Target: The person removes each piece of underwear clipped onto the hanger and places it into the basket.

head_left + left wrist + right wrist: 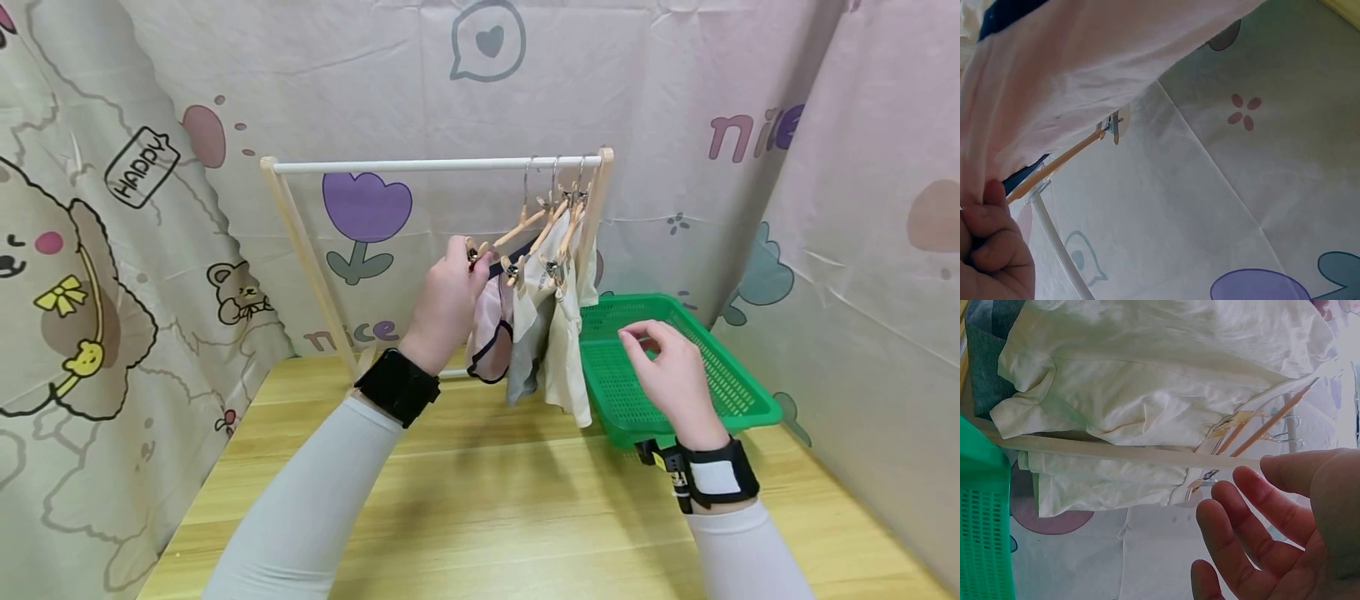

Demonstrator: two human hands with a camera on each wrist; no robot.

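Up at the centre of the head view, the left hand (pixel 448 293) pinches the near end of a wooden hanger (pixel 501 242) together with the top edge of a pink garment (pixel 491 329) trimmed in dark blue; the left wrist view shows its fingers (pixel 990 234) curled tight on that pink cloth (pixel 1072 75), with the hanger's wooden arm (pixel 1063 161) running up toward two o'clock; the hanger's hook sits on the white rail (pixel 435 166) of a small wooden clothes rack (pixel 300 250). At three o'clock from the pink garment hang a grey garment (pixel 525 350) and, just beside it, a cream garment (pixel 566 358), each on its own clip hanger, all bunched at the right end of the rail. The right hand (pixel 667 375) hovers at four o'clock from the clothes, above the near part of a green basket (pixel 738 392); it holds nothing, fingers loosely bent and spread, as the right wrist view shows (pixel 1272 537), with the cream garment (pixel 1160 381) filling the frame toward eleven o'clock and the green mesh (pixel 982 525) at nine o'clock. Rack and basket stand on a light wooden table (pixel 487 517); a printed cartoon cloth (pixel 135 250) walls it in on three sides.
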